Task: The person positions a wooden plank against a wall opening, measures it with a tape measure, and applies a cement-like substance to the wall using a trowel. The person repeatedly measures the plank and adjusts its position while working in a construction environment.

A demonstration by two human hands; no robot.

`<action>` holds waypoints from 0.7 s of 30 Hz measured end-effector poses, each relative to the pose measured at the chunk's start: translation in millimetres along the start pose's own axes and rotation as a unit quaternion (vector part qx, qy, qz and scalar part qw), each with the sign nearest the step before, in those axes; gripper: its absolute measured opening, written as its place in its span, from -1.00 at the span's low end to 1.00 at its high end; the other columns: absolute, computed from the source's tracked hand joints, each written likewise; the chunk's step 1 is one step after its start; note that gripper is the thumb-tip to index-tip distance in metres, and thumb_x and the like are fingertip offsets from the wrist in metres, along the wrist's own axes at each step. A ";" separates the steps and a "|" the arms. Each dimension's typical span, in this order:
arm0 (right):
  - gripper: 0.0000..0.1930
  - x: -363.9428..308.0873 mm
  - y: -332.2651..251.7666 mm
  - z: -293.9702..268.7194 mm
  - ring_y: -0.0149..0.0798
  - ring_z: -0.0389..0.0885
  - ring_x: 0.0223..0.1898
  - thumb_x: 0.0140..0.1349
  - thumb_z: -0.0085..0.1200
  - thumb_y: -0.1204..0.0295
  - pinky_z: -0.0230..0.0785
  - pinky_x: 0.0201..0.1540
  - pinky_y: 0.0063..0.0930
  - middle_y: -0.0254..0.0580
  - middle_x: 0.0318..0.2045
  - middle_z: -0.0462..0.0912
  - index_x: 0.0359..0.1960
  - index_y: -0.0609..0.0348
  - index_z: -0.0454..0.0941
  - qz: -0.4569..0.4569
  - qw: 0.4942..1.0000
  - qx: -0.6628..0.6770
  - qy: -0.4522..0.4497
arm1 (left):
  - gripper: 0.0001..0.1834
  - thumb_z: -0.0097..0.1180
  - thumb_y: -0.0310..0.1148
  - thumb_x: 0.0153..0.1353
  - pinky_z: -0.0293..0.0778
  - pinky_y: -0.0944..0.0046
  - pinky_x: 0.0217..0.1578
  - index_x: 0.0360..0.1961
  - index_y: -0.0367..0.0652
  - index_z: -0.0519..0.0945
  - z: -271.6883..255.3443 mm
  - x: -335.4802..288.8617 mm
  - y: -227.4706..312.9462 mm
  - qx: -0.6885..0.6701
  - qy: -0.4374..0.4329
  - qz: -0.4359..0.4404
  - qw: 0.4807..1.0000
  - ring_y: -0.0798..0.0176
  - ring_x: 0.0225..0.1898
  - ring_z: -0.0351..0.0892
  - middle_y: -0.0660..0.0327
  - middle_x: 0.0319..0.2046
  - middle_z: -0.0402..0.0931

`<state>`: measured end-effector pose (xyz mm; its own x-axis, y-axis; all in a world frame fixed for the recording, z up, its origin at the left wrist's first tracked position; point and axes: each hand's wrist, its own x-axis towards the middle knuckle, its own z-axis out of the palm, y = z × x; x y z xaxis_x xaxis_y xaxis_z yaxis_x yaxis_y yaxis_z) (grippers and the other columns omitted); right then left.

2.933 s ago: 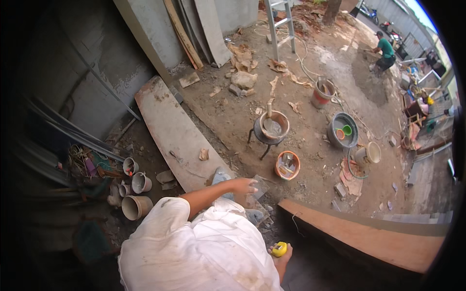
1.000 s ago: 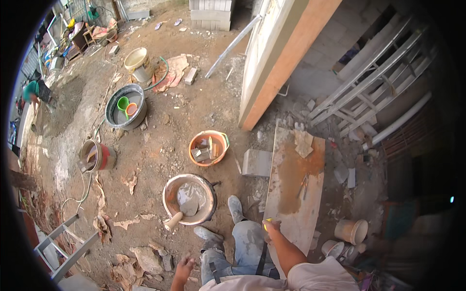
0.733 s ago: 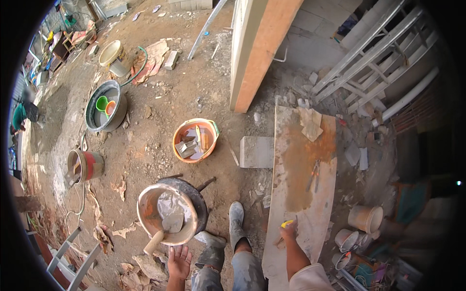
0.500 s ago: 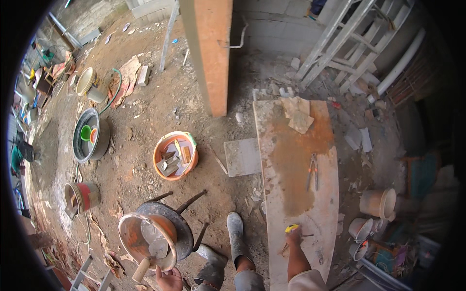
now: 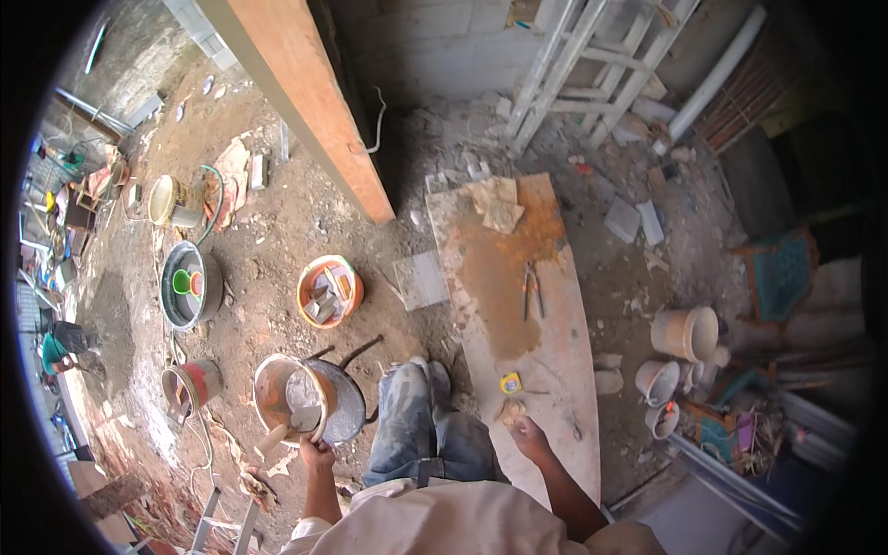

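Observation:
At the near rim of a bucket (image 5: 266,379) with grey mortar inside, my left hand (image 5: 316,453) is closed on the edge. A tool with a wooden handle (image 5: 271,440) leans out over that rim, beside my fingers. The bucket rests tilted on a round dark stool (image 5: 347,412). My right hand (image 5: 529,438) is low over a long pale board (image 5: 569,370), its fingers closed on a crumpled tan scrap (image 5: 509,411). Just beyond lies a yellow tape measure (image 5: 510,382), apart from the hand. Farther up the board are orange-handled pliers (image 5: 531,291).
An orange tub (image 5: 330,291) holds trowels and a brush. Left of it stand a black basin (image 5: 190,287) and a red-banded bucket (image 5: 191,387). A wooden post (image 5: 305,102) rises ahead; a ladder (image 5: 592,74) leans beyond. More buckets (image 5: 684,334) stand right of the board.
My right hand has let go of the tape measure and moved back to the tan scrap. My left hand, open before, has closed at the bucket rim. The view has shifted.

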<state>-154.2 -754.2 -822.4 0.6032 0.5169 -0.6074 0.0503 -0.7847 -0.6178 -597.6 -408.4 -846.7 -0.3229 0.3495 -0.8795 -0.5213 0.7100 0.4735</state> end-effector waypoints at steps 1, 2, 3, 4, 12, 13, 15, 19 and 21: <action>-0.51 20.0 -10.6 -13.8 0.00 0.73 -0.04 0.28 0.24 0.16 0.54 0.05 -0.18 0.06 -0.13 0.74 0.10 0.26 0.54 0.033 0.999 -0.024 -0.002 | -0.86 0.00 -0.33 0.30 0.06 0.50 -0.74 -0.44 0.00 0.44 -5.7 -9.2 9.7 0.003 -0.021 0.011 1.000 0.48 -0.72 0.15 0.41 -0.63 0.29; -0.52 19.7 -14.5 -26.2 -0.02 0.73 -0.04 0.29 0.24 0.18 0.54 0.05 -0.20 0.06 -0.13 0.74 0.10 0.26 0.53 0.083 0.995 -0.050 0.001 | -0.92 0.02 -0.33 0.29 0.07 0.50 -0.73 -0.37 0.01 0.46 4.2 -23.4 24.9 0.038 -0.024 0.019 0.999 0.49 -0.69 0.20 0.41 -0.61 0.33; -0.54 23.3 -20.8 -44.1 -0.04 0.73 -0.04 0.29 0.24 0.20 0.55 0.04 -0.21 0.05 -0.13 0.74 0.10 0.26 0.53 0.127 0.988 -0.086 -0.003 | -0.95 0.03 -0.33 0.28 0.07 0.50 -0.74 -0.35 0.01 0.48 3.9 -46.2 36.2 0.072 -0.028 0.017 0.997 0.50 -0.69 0.22 0.41 -0.60 0.34; -0.55 46.1 -34.0 -55.9 -0.05 0.73 -0.04 0.29 0.23 0.23 0.55 0.03 -0.22 0.06 -0.14 0.74 0.10 0.26 0.53 0.095 0.991 -0.096 0.002 | -0.96 0.05 -0.33 0.27 0.08 0.50 -0.74 -0.33 0.01 0.49 26.7 -63.5 53.8 0.105 -0.049 0.025 0.993 0.50 -0.68 0.24 0.41 -0.59 0.36; -0.62 175.2 -400.6 -117.0 0.09 0.63 0.03 0.27 0.16 0.52 0.46 0.13 -0.13 0.06 0.04 0.65 0.15 0.21 0.57 -0.473 0.871 -0.099 0.085 | -0.65 0.05 -0.34 0.34 0.40 0.37 -0.54 0.10 -0.25 0.52 255.0 -148.9 80.8 0.393 -0.150 0.233 0.877 0.43 -0.50 0.51 0.23 -0.37 0.61; -0.58 175.4 -443.3 -120.1 0.09 0.58 0.10 0.20 0.16 0.58 0.40 0.21 -0.12 0.02 0.07 0.65 0.15 0.17 0.59 -0.535 0.834 -0.111 0.078 | -0.60 0.09 -0.35 0.31 0.52 0.28 -0.29 0.11 -0.33 0.52 278.3 -130.4 70.0 0.381 -0.217 0.281 0.853 0.31 -0.33 0.59 0.19 -0.31 0.63; -0.56 166.5 -522.3 -118.4 0.07 0.51 0.22 0.20 0.13 0.57 0.36 0.27 -0.07 -0.02 0.18 0.59 0.16 0.12 0.58 -0.653 0.732 -0.187 0.047 | -0.53 0.09 -0.38 0.22 0.54 0.19 -0.19 0.16 -0.28 0.54 332.5 -145.8 61.8 0.471 -0.219 0.340 0.784 0.24 -0.30 0.61 0.13 -0.29 0.65; -0.56 181.3 -593.4 -108.5 0.04 0.35 0.38 0.34 0.02 0.38 0.12 0.40 0.24 -0.08 0.35 0.42 0.27 -0.01 0.49 -0.704 0.558 -0.437 0.036 | -0.49 0.07 -0.39 0.19 0.53 0.21 -0.28 0.20 -0.20 0.56 404.0 -188.8 43.3 0.449 -0.319 0.276 0.787 0.29 -0.39 0.59 0.19 -0.36 0.64; -0.56 208.1 -609.7 -116.2 0.06 0.32 0.40 0.38 -0.04 0.31 0.05 0.42 0.31 -0.07 0.37 0.41 0.28 -0.01 0.48 -0.682 0.499 -0.529 0.069 | -0.48 0.08 -0.36 0.18 0.54 0.17 -0.20 0.21 -0.17 0.57 437.0 -216.3 40.6 0.469 -0.354 0.268 0.764 0.23 -0.34 0.64 0.12 -0.32 0.67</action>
<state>33.1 -207.9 -514.1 -0.5224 0.8463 0.1041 0.8381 0.4871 0.2455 -203.6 -188.1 -657.8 0.3896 0.7513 -0.5327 0.4374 0.3581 0.8249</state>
